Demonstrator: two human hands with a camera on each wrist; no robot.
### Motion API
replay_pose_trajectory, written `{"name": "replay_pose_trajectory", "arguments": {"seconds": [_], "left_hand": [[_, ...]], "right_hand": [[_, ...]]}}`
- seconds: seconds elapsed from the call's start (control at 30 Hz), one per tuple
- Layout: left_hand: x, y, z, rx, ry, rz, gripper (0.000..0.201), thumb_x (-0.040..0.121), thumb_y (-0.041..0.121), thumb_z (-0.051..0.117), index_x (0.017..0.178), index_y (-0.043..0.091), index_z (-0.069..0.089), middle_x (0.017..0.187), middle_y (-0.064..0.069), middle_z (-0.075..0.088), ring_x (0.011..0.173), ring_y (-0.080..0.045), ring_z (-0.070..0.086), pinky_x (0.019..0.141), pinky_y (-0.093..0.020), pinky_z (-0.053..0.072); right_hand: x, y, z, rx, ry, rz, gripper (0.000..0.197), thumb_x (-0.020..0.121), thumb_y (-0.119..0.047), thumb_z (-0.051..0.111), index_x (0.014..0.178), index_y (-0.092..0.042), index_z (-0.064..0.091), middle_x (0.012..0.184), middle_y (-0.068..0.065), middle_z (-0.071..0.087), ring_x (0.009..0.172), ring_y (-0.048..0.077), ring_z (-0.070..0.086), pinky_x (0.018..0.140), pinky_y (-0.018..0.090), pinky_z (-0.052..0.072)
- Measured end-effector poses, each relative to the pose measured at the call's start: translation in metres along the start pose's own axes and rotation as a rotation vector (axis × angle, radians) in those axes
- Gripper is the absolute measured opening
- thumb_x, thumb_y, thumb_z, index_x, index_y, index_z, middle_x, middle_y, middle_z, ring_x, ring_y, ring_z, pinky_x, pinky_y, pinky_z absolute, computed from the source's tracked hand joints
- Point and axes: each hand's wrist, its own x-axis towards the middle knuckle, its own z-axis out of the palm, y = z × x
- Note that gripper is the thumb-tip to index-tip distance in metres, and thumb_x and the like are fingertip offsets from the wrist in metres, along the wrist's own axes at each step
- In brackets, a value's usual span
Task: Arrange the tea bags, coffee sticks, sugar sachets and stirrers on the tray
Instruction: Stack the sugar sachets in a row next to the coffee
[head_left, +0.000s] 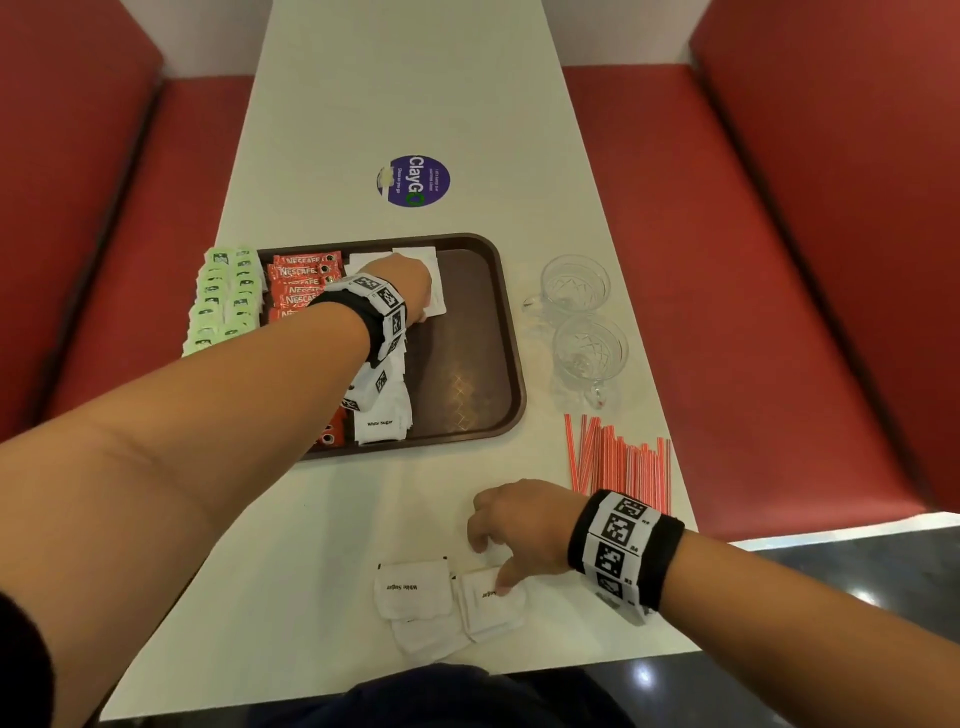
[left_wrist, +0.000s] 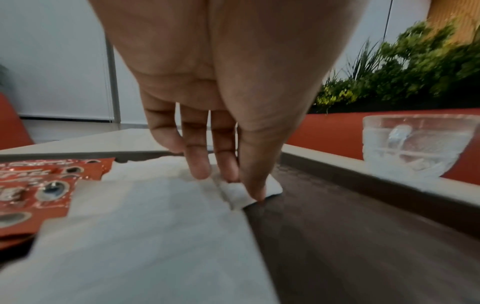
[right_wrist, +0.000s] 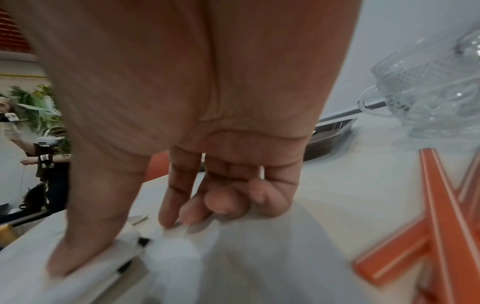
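Here, two glass cups; left hand flat-fingered on tray sugar sachets, right hand thumb-pinning another sachet.

**Paper, foil, plastic and glass on a smooth table**

The sugar sachets looked like matt white paper, slightly crinkled. The coffee sticks were glossy red foil. The brown tray seemed plastic with a textured, faintly shiny floor. The cups were clear patterned glass, and the stirrers smooth red-and-white plastic. The table was smooth and off-white.
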Motion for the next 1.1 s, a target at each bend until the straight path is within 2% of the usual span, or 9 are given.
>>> {"name": "replay_pose_trajectory", "arguments": {"seconds": [0.17, 0.27, 0.4, 0.57, 0.67, 0.77, 0.83, 0.93, 1.1], "left_hand": [[-0.055, 0.010, -0.007, -0.201, 0.164, 0.095, 0.024, 0.092, 0.038, 0.060, 0.109, 0.022, 0.069, 0.109, 0.000, 0.066, 0.104, -0.022, 0.060, 0.089, -0.037, 0.049], [-0.101, 0.023, -0.003, -0.290, 0.177, 0.178, 0.017, 0.093, 0.038, 0.059, 0.100, 0.026, 0.068, 0.099, 0.007, 0.063, 0.096, -0.016, 0.059, 0.083, -0.032, 0.047], [-0.152, 0.033, 0.025, -0.305, 0.017, 0.289, 0.019, 0.090, 0.044, 0.063, 0.097, 0.027, 0.068, 0.094, 0.011, 0.063, 0.088, -0.012, 0.059, 0.076, -0.027, 0.045], [-0.194, 0.038, 0.068, -0.165, -0.321, 0.390, 0.043, 0.073, 0.059, 0.076, 0.101, 0.030, 0.063, 0.097, 0.014, 0.062, 0.088, -0.011, 0.057, 0.078, -0.029, 0.048], [-0.211, 0.043, 0.089, -0.052, -0.406, 0.397, 0.054, 0.065, 0.055, 0.083, 0.103, 0.026, 0.057, 0.102, 0.008, 0.056, 0.089, -0.016, 0.054, 0.074, -0.031, 0.045], [-0.217, 0.043, 0.102, -0.035, -0.384, 0.383, 0.057, 0.064, 0.050, 0.085, 0.103, 0.024, 0.053, 0.105, 0.004, 0.054, 0.089, -0.019, 0.052, 0.074, -0.034, 0.046], [-0.217, 0.042, 0.102, -0.046, -0.375, 0.352, 0.053, 0.066, 0.047, 0.085, 0.101, 0.023, 0.053, 0.102, 0.003, 0.058, 0.089, -0.019, 0.053, 0.075, -0.035, 0.047], [-0.214, 0.040, 0.098, -0.045, -0.367, 0.305, 0.048, 0.068, 0.047, 0.084, 0.096, 0.024, 0.053, 0.095, 0.002, 0.061, 0.082, -0.020, 0.054, 0.069, -0.033, 0.046], [-0.205, 0.036, 0.087, -0.093, -0.273, 0.243, 0.050, 0.070, 0.043, 0.085, 0.104, 0.022, 0.054, 0.090, 0.004, 0.056, 0.082, -0.019, 0.054, 0.066, -0.030, 0.041]], "right_hand": [[0.000, 0.001, 0.001, 0.018, 0.014, 0.005, 0.032, 0.086, -0.037, 0.074, 0.109, -0.016, 0.068, 0.106, 0.001, 0.057, 0.093, 0.021, 0.056, 0.081, 0.035, 0.049], [0.000, 0.002, 0.000, 0.022, 0.030, 0.009, 0.028, 0.089, -0.033, 0.072, 0.107, -0.013, 0.068, 0.105, 0.003, 0.061, 0.094, 0.023, 0.057, 0.080, 0.035, 0.048], [0.001, 0.000, -0.004, 0.004, 0.061, 0.020, 0.019, 0.089, -0.029, 0.070, 0.092, -0.011, 0.064, 0.098, 0.006, 0.064, 0.088, 0.027, 0.058, 0.076, 0.036, 0.049], [0.002, -0.002, -0.004, -0.036, 0.105, 0.023, 0.015, 0.088, -0.026, 0.066, 0.086, -0.017, 0.055, 0.092, 0.006, 0.064, 0.080, 0.026, 0.054, 0.072, 0.036, 0.046], [0.003, -0.005, 0.000, -0.038, 0.135, 0.027, 0.016, 0.088, -0.030, 0.064, 0.091, -0.018, 0.054, 0.091, 0.002, 0.061, 0.080, 0.024, 0.052, 0.070, 0.033, 0.043], [0.004, -0.010, 0.003, -0.044, 0.130, 0.044, 0.039, 0.082, -0.050, 0.073, 0.099, -0.019, 0.055, 0.095, -0.001, 0.060, 0.081, 0.020, 0.053, 0.072, 0.034, 0.046], [0.005, -0.013, 0.004, -0.068, 0.134, 0.068, 0.047, 0.077, -0.052, 0.078, 0.105, -0.018, 0.058, 0.096, -0.001, 0.059, 0.083, 0.020, 0.054, 0.074, 0.036, 0.047], [0.009, -0.014, 0.003, -0.064, 0.151, 0.099, 0.042, 0.082, -0.046, 0.077, 0.107, -0.018, 0.057, 0.094, -0.002, 0.054, 0.084, 0.020, 0.050, 0.072, 0.033, 0.040], [0.011, -0.010, -0.011, -0.064, 0.230, 0.180, 0.031, 0.086, -0.042, 0.072, 0.088, -0.020, 0.050, 0.088, 0.001, 0.057, 0.081, 0.024, 0.053, 0.069, 0.032, 0.038]]}}
